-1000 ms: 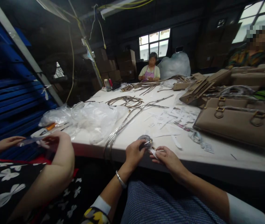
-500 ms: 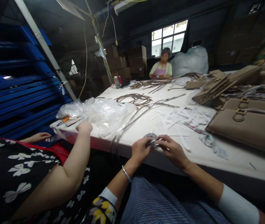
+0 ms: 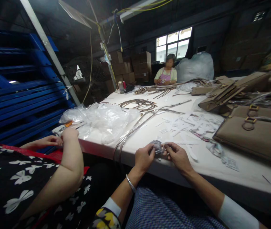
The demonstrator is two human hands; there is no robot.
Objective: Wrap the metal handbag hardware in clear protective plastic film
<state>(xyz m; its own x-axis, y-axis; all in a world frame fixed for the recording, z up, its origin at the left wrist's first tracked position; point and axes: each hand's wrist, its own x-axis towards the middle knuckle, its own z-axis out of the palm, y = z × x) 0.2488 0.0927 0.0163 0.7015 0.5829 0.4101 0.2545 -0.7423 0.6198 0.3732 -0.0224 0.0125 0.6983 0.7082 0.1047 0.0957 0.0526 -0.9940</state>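
Over the table's near edge, my left hand [image 3: 145,157] grips a small grey, shiny coiled bundle [image 3: 158,146] that looks wrapped in clear plastic. Thumb and fingers press on its left side. My right hand [image 3: 177,156] is closed in a pinch at the bundle's right edge; what lies between those fingertips is too small to make out. White paper tags and strips [image 3: 177,125] lie just beyond my hands. Long thin brown straps [image 3: 135,128] run across the table to the left of the bundle and hang over its front edge.
Crumpled clear plastic bags [image 3: 107,119] lie at left, near a co-worker's bent arm [image 3: 72,159]. Brown handbags [image 3: 257,130] stand at right. Coiled straps [image 3: 137,103] lie mid-table. Another person [image 3: 166,74] sits across the white table [image 3: 130,144]. Blue pallets [image 3: 18,92] are stacked at left.
My right hand has drawn slightly right, and more of the coiled bundle shows between my hands. The co-worker's raised fist at left has moved left toward their other hand. The view has shifted slightly.
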